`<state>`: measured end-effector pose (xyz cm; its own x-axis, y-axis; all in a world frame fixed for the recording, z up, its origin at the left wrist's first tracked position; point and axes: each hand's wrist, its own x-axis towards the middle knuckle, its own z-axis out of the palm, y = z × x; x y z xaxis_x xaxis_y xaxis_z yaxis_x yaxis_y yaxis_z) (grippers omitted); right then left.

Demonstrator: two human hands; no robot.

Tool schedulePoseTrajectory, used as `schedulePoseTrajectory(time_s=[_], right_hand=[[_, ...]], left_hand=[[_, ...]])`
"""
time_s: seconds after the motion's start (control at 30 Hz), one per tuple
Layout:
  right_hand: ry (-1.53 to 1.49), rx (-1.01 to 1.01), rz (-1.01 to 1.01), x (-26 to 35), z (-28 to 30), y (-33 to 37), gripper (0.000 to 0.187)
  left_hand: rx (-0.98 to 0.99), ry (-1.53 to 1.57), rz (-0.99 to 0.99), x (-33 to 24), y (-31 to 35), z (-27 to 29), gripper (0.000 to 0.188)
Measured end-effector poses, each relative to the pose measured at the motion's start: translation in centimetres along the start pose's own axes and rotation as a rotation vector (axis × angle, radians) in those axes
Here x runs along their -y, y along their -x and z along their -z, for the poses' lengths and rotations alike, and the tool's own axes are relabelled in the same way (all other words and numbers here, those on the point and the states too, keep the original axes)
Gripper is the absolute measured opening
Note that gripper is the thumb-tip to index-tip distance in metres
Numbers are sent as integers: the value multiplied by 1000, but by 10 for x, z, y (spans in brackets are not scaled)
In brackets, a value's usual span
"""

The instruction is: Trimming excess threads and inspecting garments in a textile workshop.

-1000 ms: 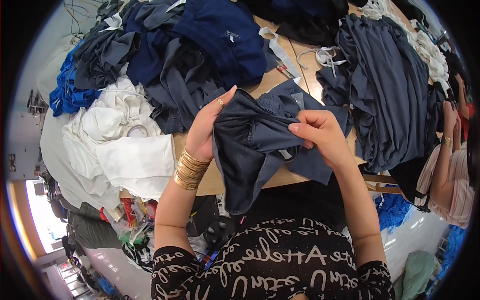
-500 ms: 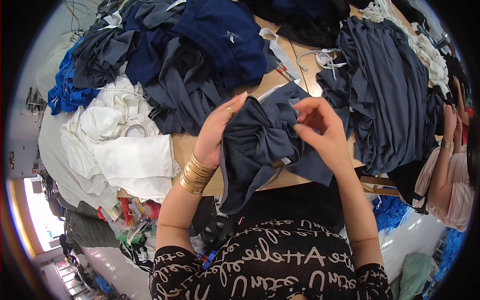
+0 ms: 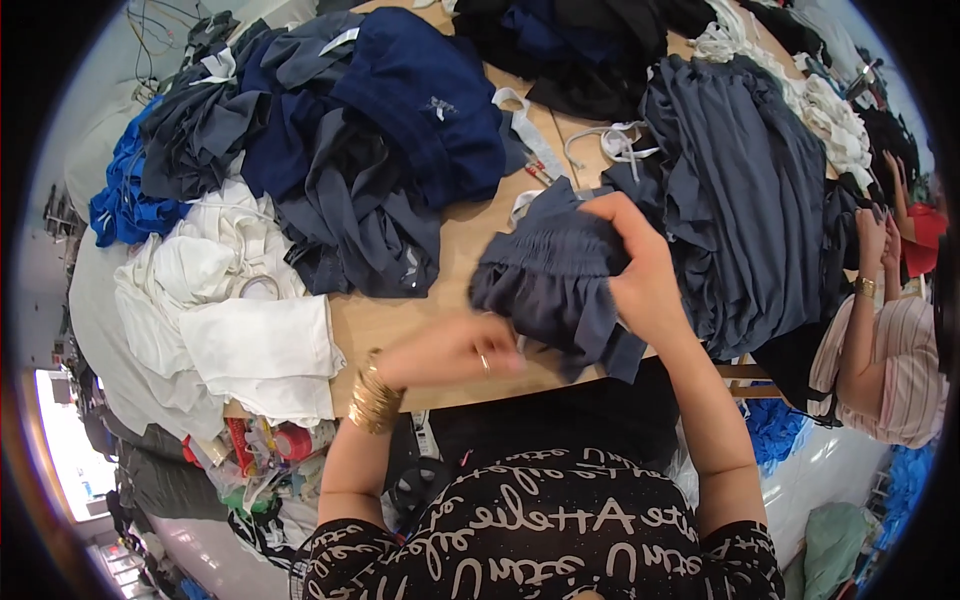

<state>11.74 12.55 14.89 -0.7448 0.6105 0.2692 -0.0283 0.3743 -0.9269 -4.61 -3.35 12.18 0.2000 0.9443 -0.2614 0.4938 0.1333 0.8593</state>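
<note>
My right hand (image 3: 640,262) grips a dark grey garment with a gathered waistband (image 3: 545,285), fingers behind its upper right side and thumb in front. The garment hangs bunched over the table's near edge, its ruffled band facing up. Just left of and below it is my left hand (image 3: 455,355), smeared by motion, with a ring on a finger and gold bangles at the wrist. It looks apart from the cloth, but its fingers are too blurred to read.
White cloths (image 3: 260,335) lie in a heap on the left, beside grey and navy garments (image 3: 420,110). Stacked grey garments (image 3: 740,200) cover the right side. Red-handled small tools (image 3: 537,172) and a white tape (image 3: 625,145) rest between. Another person's arm (image 3: 862,340) is at far right.
My left hand has let go of the garment and moved down. The garment has turned so its gathered band shows, and my right hand now holds its right side.
</note>
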Motion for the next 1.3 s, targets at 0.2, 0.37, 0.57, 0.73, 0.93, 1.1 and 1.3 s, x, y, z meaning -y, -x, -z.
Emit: schedulePoseTrajectory(time_s=[0.2,0.37,0.57,0.73,0.93,1.1,1.3], right_hand=[[631,98,704,40,-27,5,23],[632,352,474,84,2,8,43],[782,-65,537,66,43,0,40],[809,-492,608,46,67,-34,36],[800,-240,698,103,61,-22,33],[529,77,448,119,98,-31,41],[438,-239,532,137,121,-18,24]], left_hand=[[-654,177,-238,-14,-33,-26,29],[-906,-98,-158,-9,-47,-13,24],[-792,-186,-286,-24,-83,7,19],[-724,309,-386,-115,-54,-22,25],[-669,-31,-527,-116,-78,45,45],[-842,-131,-599,-161,-57,63,26],[-198,165,-221,-186,-25,54,66]])
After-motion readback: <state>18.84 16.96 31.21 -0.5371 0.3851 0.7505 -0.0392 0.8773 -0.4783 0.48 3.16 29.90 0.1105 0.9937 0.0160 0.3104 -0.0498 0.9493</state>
